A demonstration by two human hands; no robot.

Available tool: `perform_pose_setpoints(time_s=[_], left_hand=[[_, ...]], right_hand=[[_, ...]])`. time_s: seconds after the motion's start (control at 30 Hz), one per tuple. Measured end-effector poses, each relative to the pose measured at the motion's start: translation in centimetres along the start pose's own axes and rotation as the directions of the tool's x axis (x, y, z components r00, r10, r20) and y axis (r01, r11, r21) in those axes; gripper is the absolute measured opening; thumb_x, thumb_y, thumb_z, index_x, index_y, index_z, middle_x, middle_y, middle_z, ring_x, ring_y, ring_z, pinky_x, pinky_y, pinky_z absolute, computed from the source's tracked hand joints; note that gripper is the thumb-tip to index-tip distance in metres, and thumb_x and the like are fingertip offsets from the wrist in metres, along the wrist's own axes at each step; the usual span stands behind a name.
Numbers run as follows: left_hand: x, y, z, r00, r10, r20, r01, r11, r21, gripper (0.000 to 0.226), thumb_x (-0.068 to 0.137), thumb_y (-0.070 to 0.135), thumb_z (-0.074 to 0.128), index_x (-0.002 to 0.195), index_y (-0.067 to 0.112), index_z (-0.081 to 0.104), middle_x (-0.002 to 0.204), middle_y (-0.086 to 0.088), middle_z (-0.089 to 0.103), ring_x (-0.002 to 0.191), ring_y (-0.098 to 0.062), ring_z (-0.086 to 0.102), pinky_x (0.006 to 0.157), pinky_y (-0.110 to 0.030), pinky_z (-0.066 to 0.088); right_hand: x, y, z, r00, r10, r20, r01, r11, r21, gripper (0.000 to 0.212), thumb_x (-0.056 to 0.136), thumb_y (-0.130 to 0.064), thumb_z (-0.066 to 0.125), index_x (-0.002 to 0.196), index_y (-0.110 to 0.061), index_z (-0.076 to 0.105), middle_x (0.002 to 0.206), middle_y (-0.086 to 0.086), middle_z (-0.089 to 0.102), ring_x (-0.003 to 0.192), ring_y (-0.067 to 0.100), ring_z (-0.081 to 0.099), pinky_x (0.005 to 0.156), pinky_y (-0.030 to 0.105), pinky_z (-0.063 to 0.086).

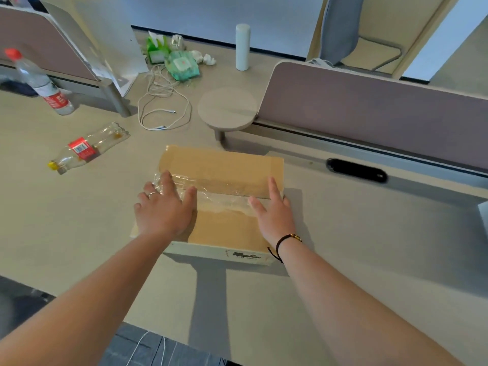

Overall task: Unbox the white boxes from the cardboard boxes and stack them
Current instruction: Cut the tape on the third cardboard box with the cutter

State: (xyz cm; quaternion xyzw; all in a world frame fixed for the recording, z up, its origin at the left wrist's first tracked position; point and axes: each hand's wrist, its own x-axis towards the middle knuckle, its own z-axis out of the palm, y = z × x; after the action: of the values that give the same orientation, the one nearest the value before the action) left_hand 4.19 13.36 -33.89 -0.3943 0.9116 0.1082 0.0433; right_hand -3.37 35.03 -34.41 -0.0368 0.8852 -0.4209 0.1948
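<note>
The flat brown cardboard box (224, 199), taped shut, lies near the desk's (369, 260) front edge. Both hands, left (165, 207) and right (273, 210), are laid flat on it, gripping nothing. Wrinkled clear tape (211, 190) could resist, so the flaps might be torn.

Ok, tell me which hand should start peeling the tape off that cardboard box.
Probably the left hand: its fingers already rest on the crumpled loose end of the clear tape. The right hand lies flat on the cardboard box.
</note>
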Motion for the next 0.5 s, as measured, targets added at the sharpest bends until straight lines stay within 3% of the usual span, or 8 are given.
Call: perform_pose_setpoints(time_s=[0.13, 0.3, 0.5], left_hand=[[-6.8, 2.8, 1.2, 0.999, 0.027, 0.033, -0.026, 1.0, -0.015, 0.081, 0.091, 0.074, 0.023, 0.155, 0.026, 0.008, 0.155, -0.026, 0.026, 0.136, -0.045, 0.031, 0.108, -0.054, 0.027], [-16.0, 6.8, 2.7, 0.991, 0.105, 0.081, -0.103, 0.994, -0.025, 0.079, 0.093, 0.071, 0.026, 0.154, 0.025, 0.006, 0.152, -0.027, 0.027, 0.132, -0.043, 0.033, 0.104, -0.051, 0.029], [-24.6, 10.1, 5.1, 0.978, 0.177, 0.111, -0.176, 0.984, -0.019, 0.08, 0.092, 0.071, 0.026, 0.153, 0.023, 0.006, 0.153, -0.03, 0.025, 0.132, -0.045, 0.033, 0.105, -0.053, 0.031]], right_hand=[[-4.1, 5.2, -4.0, 1.0, 0.011, -0.022, -0.011, 1.0, 0.019, 0.074, 0.096, -0.058, 0.05, 0.155, -0.05, 0.007, 0.164, 0.011, 0.021, 0.152, 0.019, 0.015, 0.115, 0.039, 0.028], [-10.6, 11.7, -9.7, 0.996, 0.066, -0.053, -0.065, 0.997, 0.037, 0.074, 0.094, -0.06, 0.052, 0.155, -0.051, 0.01, 0.162, 0.007, 0.025, 0.149, 0.021, 0.024, 0.115, 0.037, 0.027], [-17.4, 18.6, -15.0, 0.99, 0.09, -0.106, -0.088, 0.996, 0.029, 0.076, 0.094, -0.062, 0.05, 0.157, -0.045, 0.011, 0.163, 0.004, 0.023, 0.15, 0.021, 0.021, 0.118, 0.039, 0.023]])
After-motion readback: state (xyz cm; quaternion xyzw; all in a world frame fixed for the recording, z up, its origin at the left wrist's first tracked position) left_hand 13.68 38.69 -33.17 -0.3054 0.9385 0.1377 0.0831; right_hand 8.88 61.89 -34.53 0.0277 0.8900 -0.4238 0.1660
